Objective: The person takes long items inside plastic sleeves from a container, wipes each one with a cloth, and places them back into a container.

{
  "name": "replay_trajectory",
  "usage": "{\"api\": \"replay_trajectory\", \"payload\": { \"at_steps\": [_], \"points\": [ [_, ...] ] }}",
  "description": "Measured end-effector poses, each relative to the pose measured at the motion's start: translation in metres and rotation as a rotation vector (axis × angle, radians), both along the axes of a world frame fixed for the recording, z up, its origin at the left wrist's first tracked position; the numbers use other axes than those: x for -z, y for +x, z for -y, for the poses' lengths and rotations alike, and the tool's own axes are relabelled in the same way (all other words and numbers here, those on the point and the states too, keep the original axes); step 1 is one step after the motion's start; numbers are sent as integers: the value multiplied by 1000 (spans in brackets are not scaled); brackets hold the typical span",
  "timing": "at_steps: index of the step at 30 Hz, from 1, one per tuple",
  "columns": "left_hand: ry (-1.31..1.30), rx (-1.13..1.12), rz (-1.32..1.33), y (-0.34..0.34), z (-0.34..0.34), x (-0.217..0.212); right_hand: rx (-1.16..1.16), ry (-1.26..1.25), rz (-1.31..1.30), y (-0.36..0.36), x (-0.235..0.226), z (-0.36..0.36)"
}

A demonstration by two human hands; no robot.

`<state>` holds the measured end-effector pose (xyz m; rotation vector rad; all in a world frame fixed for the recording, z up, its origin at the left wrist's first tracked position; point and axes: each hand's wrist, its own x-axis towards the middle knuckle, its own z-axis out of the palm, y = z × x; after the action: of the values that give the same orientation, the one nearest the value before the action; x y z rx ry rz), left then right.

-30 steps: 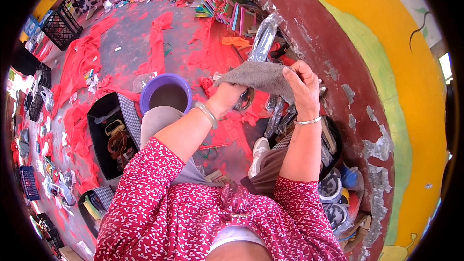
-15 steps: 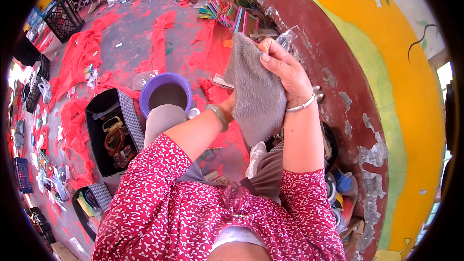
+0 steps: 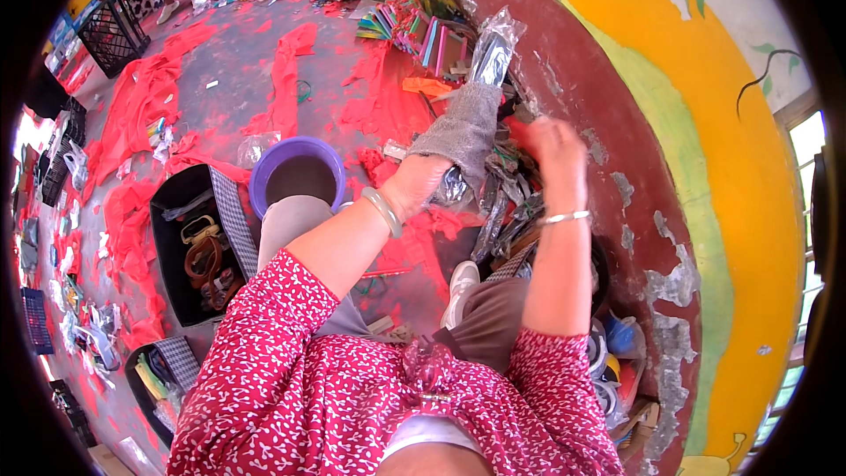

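My left hand [image 3: 416, 183] grips a long, dark package in clear plastic [image 3: 495, 51] near its lower end. Around the package's middle lies a fuzzy grey cloth [image 3: 463, 126], its lower edge against my left hand. Shiny plastic shows above and below the cloth; what is inside I cannot make out. My right hand [image 3: 557, 154] is raised just right of the cloth, apart from it, and motion smears its fingers. Below it, by the wall, is a heap of dark plastic-wrapped pieces [image 3: 507, 198].
A purple bucket of dark water [image 3: 297, 148] stands beside my left knee. Left of it is a black box [image 3: 172, 251] with coiled belts. Red sheeting [image 3: 141, 123] covers parts of the floor. The peeling wall [image 3: 617, 115] curves along my right. Colourful packaged goods [image 3: 414, 31] lie ahead.
The grey cloth, held up and spread between both hands before, now wraps around the package. My right hand has come off the cloth and sits lower and further right.
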<state>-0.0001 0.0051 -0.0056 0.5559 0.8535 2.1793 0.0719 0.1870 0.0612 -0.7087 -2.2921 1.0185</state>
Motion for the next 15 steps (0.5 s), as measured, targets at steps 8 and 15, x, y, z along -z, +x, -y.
{"api": "replay_trajectory", "payload": {
  "at_steps": [8, 15],
  "points": [
    [-365, 80, -505, 12, -5, 19, -236, -1286, -366, 2, 54, 59],
    [-254, 362, -479, 19, -10, 13, -98, -1304, -724, 5, 58, 28]
  ]
}}
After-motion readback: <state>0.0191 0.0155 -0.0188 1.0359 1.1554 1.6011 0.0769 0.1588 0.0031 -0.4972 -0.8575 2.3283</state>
